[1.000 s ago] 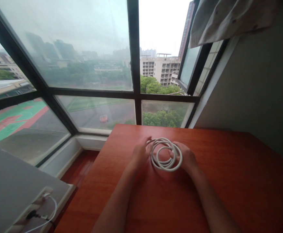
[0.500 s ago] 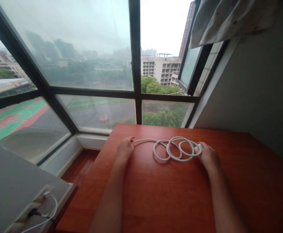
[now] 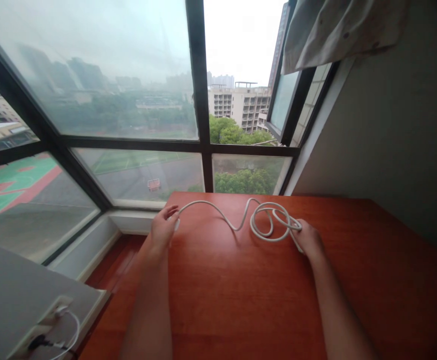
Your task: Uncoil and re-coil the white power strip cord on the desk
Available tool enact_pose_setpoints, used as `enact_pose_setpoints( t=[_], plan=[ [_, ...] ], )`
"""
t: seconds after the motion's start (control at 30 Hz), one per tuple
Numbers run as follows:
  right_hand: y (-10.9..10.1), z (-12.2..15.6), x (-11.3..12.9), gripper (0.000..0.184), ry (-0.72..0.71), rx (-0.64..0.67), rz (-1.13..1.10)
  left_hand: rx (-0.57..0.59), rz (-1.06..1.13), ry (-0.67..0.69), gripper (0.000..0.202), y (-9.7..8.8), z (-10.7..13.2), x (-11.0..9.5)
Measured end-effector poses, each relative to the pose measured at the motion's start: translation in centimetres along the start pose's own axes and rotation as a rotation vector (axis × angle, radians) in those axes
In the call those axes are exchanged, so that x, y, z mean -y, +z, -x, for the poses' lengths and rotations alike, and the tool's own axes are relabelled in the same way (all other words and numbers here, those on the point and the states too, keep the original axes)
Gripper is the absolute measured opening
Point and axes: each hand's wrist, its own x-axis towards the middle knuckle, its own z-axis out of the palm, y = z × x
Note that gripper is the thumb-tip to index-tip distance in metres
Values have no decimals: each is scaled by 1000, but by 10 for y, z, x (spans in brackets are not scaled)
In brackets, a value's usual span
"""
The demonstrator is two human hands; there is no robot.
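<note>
A white cable (image 3: 237,227) runs between my two hands over the reddish-brown wooden table (image 3: 237,295). Near the table's far left corner, my left hand (image 3: 163,227) is closed on one end of it, where a small white piece shows by the fingers. From there the cable rises, dips in the middle and winds into several loose loops on the right. My right hand (image 3: 308,237) grips the bunch at the loops' right side, and a short piece sticks out below its fingers. The fingers of my right hand are partly hidden.
A dark-framed window (image 3: 203,145) stands right behind the table, one pane swung outward. A pale curtain (image 3: 338,35) hangs at the upper right. At lower left, a wall socket (image 3: 59,310) holds plugs with a white cord. A grey wall (image 3: 387,135) borders the right.
My left hand has moved left with the cable end, drawing out a longer stretch and undoing a loop. The remaining coils stay by my right hand. The view has shifted slightly right.
</note>
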Motion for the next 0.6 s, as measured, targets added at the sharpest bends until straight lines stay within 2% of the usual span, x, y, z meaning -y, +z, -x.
enact_pose_setpoints(
  t=[0.1,0.17,0.37,0.47,0.6],
  plan=[
    [7,2,8,34,-109,-16,-92,169,7,1,39,14,8,-4],
    [9,4,13,35,-134,5,-91,262,-20,-7,39,19,16,-10],
    [10,9,25,38,-170,-33,80,458,55,-132,58,17,34,-35],
    [13,10,27,39,-213,-51,119,539,231,-186,55,19,39,-43],
    [16,12,32,38,-262,-65,121,622,579,-256,37,39,49,-47]
  ],
)
